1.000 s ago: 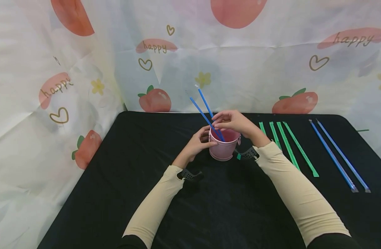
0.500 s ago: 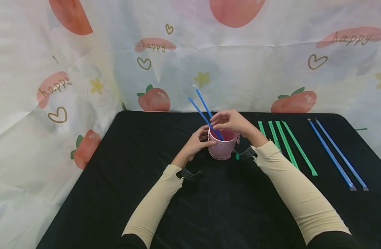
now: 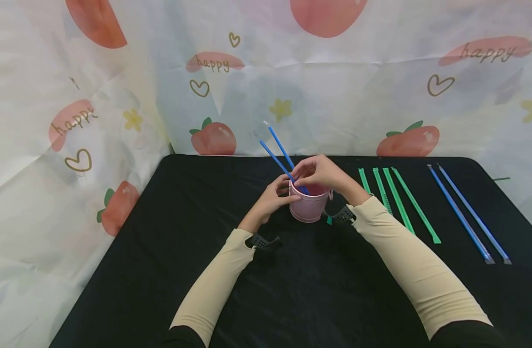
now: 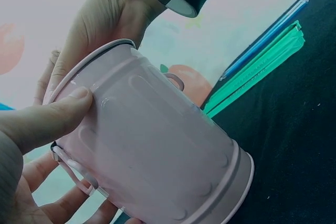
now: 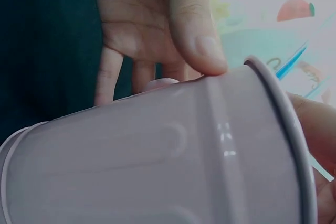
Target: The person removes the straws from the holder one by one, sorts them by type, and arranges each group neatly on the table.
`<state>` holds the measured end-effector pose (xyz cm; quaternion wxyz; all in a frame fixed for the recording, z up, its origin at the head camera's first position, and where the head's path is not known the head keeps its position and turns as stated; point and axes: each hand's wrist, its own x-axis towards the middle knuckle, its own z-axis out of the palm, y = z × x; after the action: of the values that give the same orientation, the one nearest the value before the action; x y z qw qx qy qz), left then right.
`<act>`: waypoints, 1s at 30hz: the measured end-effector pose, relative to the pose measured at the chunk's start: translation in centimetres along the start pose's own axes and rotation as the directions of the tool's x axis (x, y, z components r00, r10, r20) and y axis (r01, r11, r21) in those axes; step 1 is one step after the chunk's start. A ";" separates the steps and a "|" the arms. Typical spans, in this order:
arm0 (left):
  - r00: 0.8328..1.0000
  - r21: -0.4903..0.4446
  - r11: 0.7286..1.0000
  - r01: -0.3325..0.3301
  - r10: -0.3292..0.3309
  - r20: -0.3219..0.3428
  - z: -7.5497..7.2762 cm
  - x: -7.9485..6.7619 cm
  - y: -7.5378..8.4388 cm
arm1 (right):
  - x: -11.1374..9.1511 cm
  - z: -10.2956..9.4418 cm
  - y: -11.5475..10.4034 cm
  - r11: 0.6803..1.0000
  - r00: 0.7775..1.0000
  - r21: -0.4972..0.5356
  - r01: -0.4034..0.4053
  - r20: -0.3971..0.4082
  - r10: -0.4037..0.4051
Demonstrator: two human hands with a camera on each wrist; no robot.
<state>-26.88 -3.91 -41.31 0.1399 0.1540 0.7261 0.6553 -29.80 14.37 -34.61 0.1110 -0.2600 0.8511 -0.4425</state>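
Observation:
A small pink bucket (image 3: 307,210) with side handles stands on the black-covered table. My left hand (image 3: 270,198) grips its left side, the thumb pressed on the outer wall just under the rim, as the left wrist view shows. Two wrapped blue drinking straws (image 3: 272,155) lean left out of the bucket, their lower ends inside it. Over the rim, my right hand (image 3: 322,174) pinches at the straws with thumb and fingers. In the right wrist view the bucket (image 5: 131,156) fills the front and hides most of the right fingers.
Several green wrapped straws (image 3: 398,200) lie to the right of the bucket, partly behind the right forearm. Two more blue straws (image 3: 459,212) lie farther right. A patterned curtain (image 3: 335,96) hangs behind the table's far edge.
The right hand's thumb and fingers have drawn closer together at the straws and a little lower. The straws' tops have shifted slightly left and down. The left hand keeps its grip.

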 end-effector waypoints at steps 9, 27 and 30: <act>1.000 -0.012 1.000 -0.009 0.009 -0.001 -0.1 0.0 0.0 | 0.1 0.1 0.1 0.998 0.999 -0.044 0.033 0.027 -0.032; 1.000 0.006 1.000 0.001 -0.001 -0.005 -0.1 0.0 -0.1 | 0.0 0.2 0.2 0.994 0.994 -0.055 0.097 0.056 -0.094; 1.000 0.009 1.000 0.001 0.000 -0.008 -0.1 0.0 -0.1 | 0.1 0.3 0.2 0.993 0.994 -0.051 0.106 0.046 -0.103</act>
<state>-26.92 -4.01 -41.35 0.1364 0.1518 0.7296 0.6527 -29.79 14.23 -34.92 0.0990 -0.3164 0.8452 -0.4192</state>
